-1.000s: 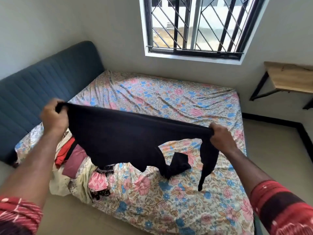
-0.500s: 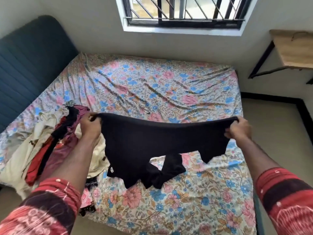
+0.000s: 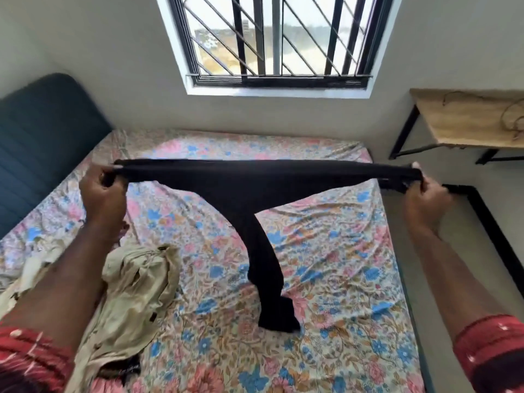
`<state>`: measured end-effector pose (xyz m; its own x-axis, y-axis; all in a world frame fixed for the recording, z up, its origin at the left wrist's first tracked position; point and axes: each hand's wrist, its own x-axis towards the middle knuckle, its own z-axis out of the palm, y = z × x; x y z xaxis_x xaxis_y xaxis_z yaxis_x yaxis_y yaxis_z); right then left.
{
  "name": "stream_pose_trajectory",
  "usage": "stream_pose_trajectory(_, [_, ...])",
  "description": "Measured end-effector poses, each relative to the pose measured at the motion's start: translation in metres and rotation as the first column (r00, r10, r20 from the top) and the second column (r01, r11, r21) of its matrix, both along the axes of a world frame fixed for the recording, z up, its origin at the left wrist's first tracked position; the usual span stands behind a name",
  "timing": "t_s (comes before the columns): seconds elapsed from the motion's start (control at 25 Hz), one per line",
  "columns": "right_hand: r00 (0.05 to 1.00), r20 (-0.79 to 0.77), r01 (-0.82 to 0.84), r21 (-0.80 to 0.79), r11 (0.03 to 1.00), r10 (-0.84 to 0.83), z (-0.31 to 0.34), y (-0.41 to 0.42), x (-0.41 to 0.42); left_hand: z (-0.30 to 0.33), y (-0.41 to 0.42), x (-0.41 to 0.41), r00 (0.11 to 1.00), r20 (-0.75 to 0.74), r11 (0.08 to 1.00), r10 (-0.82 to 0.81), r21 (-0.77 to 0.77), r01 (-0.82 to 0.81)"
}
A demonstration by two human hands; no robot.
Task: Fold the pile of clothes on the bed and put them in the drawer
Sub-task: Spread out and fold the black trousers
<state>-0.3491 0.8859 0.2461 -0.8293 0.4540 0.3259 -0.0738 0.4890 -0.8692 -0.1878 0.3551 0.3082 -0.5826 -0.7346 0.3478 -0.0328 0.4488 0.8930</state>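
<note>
Head view: floral bed (image 3: 326, 279), barred window (image 3: 272, 41), wooden shelf (image 3: 467, 120).

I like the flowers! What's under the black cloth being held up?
Under the black garment is the flowery bedsheet; its hanging end touches the sheet. The patch under that end is hidden.

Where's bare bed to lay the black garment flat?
Free: sheet from the hanging tail of the black garment to the right edge, and the far strip under the window. Crowded: near-left corner, beige clothes under the left arm.
</note>
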Motion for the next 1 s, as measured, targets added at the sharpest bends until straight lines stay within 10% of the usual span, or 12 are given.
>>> stream_pose_trajectory(0.32, [0.886, 0.427, -0.285, 0.188, 0.940, 0.183, -0.214, -0.043, 0.126, -0.262, -0.092, 0.170, 0.833, 0.553, 0.999, 0.017, 0.015, -0.030])
stream_pose_trajectory(0.64, [0.432, 0.902, -0.722, 0.339, 0.603, 0.011, -0.457, -0.052, 0.312, -0.475, -0.061, 0.341, 0.389, 0.920, 0.986, -0.040, -0.027, 0.164])
stream_pose_trajectory(0.84, [0.536, 0.842, -0.643, 0.456, 0.616, -0.063, -0.461, -0.068, 0.344, -0.490, 0.041, 0.303, 0.033, 0.991, 0.912, 0.126, -0.129, 0.389])
stream_pose_trajectory(1.0, [0.690, 0.715, -0.303, 0.423, 0.854, -0.109, -0.453, -0.055, 0.297, -0.497, 0.144, 0.226, 0.222, 0.973, 0.740, 0.056, -0.190, 0.646])
